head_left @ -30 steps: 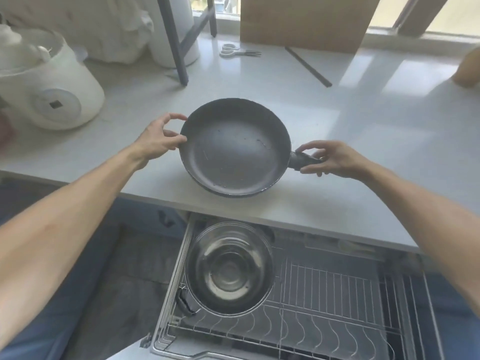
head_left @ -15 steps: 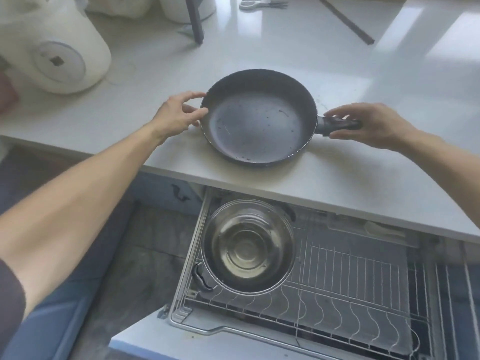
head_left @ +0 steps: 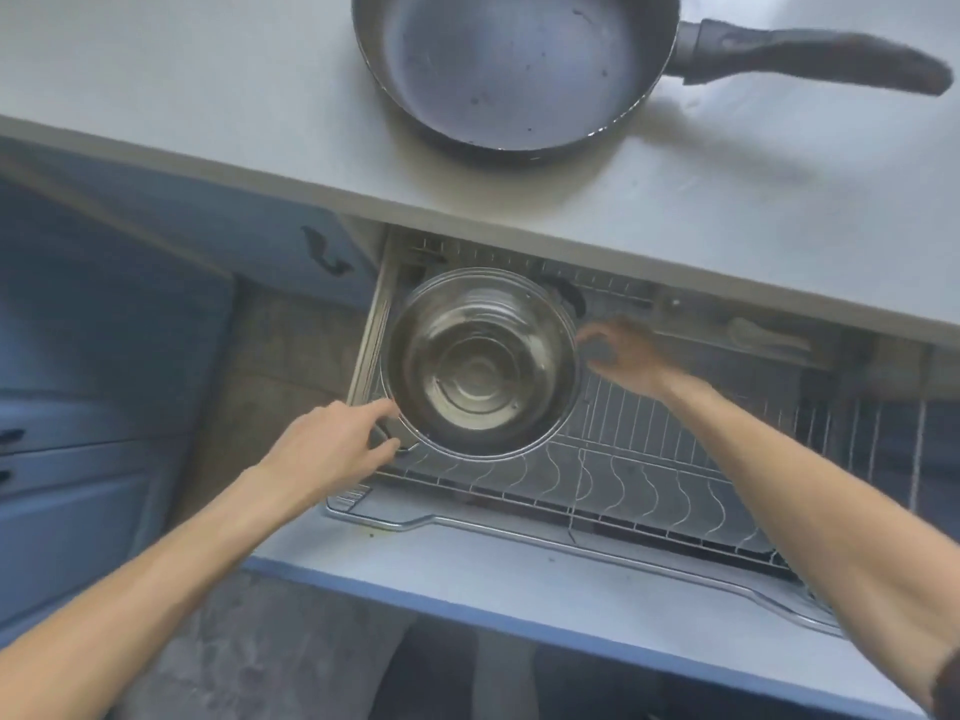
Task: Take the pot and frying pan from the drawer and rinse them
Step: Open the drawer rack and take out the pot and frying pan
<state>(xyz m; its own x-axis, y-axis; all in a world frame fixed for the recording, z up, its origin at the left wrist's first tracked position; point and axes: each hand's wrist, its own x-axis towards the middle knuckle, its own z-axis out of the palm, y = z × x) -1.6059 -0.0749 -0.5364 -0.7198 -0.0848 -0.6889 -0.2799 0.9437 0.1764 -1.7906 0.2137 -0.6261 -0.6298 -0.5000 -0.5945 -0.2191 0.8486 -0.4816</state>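
Home kitchen: pale countertop, frying pan, blue cabinets, wire-rack drawer.

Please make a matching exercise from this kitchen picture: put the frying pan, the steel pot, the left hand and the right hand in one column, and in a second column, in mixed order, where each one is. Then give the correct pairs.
Things:
1. frying pan
2. steel pot
3. left hand
4. right hand

Places:
A. at the pot's near left handle
B. on the white countertop, with no hand on it
C. by the pot's right rim, fingers curled, blurred
D. in the wire rack of the open drawer

Pairs: 1-B, 2-D, 3-A, 4-C
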